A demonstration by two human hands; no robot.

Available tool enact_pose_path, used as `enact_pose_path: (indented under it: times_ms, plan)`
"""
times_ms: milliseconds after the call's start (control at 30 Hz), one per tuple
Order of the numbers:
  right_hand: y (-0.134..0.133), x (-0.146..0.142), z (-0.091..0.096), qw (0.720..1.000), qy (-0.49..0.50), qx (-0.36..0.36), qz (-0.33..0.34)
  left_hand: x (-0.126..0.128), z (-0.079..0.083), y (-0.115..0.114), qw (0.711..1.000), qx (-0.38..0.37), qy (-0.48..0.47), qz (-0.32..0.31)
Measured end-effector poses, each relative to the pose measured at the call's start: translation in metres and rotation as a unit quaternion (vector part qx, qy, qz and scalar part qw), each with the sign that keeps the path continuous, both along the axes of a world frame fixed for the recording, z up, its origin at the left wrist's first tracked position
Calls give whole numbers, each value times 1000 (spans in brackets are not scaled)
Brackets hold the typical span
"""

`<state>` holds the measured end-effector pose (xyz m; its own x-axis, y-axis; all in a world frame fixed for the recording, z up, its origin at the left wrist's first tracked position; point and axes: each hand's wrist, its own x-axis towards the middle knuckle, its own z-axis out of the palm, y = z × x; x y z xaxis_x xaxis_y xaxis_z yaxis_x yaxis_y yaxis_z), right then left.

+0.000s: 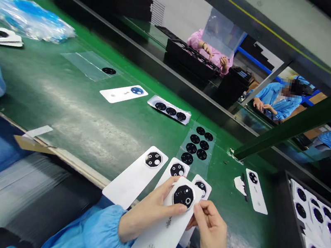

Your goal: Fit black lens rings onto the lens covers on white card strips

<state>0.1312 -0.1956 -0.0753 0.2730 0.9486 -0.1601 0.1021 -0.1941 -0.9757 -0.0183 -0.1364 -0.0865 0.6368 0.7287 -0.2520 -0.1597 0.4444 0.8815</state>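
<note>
A white phone back cover with a black round camera piece is tilted up in front of me. My left hand grips it from the left, its thumb lying across the lower edge of the camera piece. With thumb and fingers pinched together, my right hand is at the cover's right edge, beside the camera piece. Behind it, partly hidden, are two more white covers. Farther left, another white back cover with a camera cutout lies over the green table's near edge.
Black camera pieces on a clear sheet lie beyond my hands. A small stack of strips and a white cover are farther left. At right stands a black box holding several covers. A green post slants overhead; co-workers sit beyond.
</note>
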Motion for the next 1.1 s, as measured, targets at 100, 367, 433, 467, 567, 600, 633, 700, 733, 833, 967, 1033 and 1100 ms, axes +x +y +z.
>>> enact_pose_path:
  times_ms: [100, 367, 433, 467, 567, 600, 633, 700, 733, 833, 967, 1033, 1100]
  plan:
    - [0, -4, 4, 1000, -7, 10, -6, 2, 0, -1, 1000, -22, -19, 9]
    - [-2, -3, 5, 999, -24, 20, 9, 1, -2, -2, 999, -38, -35, 17]
    - [-3, -3, 4, 999, -23, 17, 17, 1, -3, -1, 999, -32, -38, 16]
    - [-3, -3, 5, 1000, -22, 18, 14, 0, -3, -1, 999, -30, -40, 13]
    - [-1, -5, 6, 1000, -5, 19, -3, -1, -4, -1, 998, -30, -46, -1]
    - [0, -6, 6, 1000, 6, 15, -6, -1, -4, 0, 998, -32, -46, -2]
    - [2, -6, 7, 1000, 18, 7, -5, -1, -3, 0, 998, -35, -46, -1]
    - [5, -6, 6, 999, 36, -13, 3, -1, -3, 0, 998, -41, -46, 2]
    - [7, -6, 6, 999, 38, -20, 6, -1, -3, -1, 998, -43, -47, -2]
    - [9, -5, 2, 1000, 9, -24, 7, -1, -4, -2, 997, -43, -56, -16]
    - [5, -6, -6, 998, -67, -12, -15, 0, -11, -5, 999, -5, -43, -7]
    - [3, -6, -9, 993, -116, 0, -23, 2, -13, -4, 999, 8, -38, -8]
    - [2, -6, -11, 986, -165, 12, -24, 4, -13, -1, 999, 26, -34, -4]
